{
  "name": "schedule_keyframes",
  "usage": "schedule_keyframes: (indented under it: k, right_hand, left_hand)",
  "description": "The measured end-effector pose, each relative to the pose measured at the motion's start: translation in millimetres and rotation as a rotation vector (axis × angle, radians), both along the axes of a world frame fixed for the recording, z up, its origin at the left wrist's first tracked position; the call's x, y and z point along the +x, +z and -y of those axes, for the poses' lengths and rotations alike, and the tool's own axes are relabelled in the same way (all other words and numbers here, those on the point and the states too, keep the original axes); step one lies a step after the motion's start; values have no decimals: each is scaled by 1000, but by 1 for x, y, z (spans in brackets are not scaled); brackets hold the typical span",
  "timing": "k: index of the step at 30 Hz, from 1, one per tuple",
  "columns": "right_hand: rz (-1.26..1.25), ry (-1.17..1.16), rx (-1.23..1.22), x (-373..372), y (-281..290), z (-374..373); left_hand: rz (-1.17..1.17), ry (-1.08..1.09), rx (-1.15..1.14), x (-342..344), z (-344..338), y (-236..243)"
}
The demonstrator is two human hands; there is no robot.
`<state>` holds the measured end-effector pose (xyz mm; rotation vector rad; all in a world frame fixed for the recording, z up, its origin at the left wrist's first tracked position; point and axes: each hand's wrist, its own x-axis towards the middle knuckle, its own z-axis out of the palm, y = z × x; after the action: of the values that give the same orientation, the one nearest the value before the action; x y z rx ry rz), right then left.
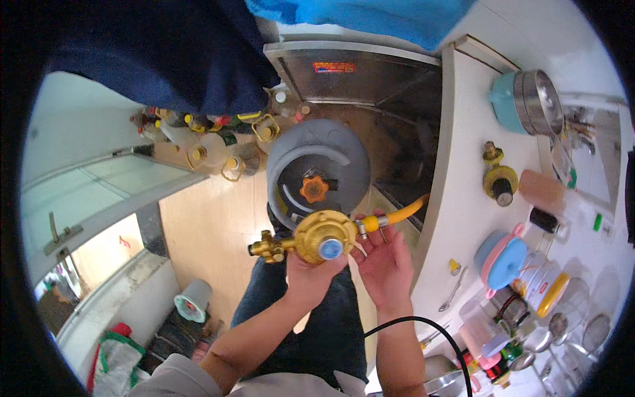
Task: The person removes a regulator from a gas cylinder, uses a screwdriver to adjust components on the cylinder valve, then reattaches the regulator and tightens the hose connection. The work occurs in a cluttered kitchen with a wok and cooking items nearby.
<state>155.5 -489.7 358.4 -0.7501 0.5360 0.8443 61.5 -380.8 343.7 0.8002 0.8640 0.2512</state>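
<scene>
My left hand (311, 278) grips a brass gas regulator (316, 231) with a pale blue cap and a side fitting pointing left. A yellow hose (400, 212) runs from its right end, through a metal clamp (369, 227), to the white counter. My right hand (383, 268) is palm up under the clamp, fingers apart and slightly bent; whether they touch it is unclear. Beyond the regulator a grey gas cylinder (350, 162) stands on the floor, with an orange valve knob (314, 189).
The white counter (450, 218) at right holds another brass regulator (499, 182), pots (512, 102), containers and utensils. Several bottles (205, 149) crowd the back left. An open dark cabinet (350, 76) is ahead, a grey bin (193, 298) lower left. Dark cloth (165, 46) hangs above.
</scene>
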Motion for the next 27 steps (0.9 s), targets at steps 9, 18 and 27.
schedule_keyframes:
  k: [9,18,27]
  right_hand:
    - [110,24,-237,-10,24,-44]
    - [119,49,-355,-14,28,-41]
    - [64,-25,-291,-42,29,-51]
  left_hand:
    - [-53,-512,30,-57,-67,19]
    - [22,-962,934,-32,-158,161]
    - [-193,-1601,1333,40,-132,95]
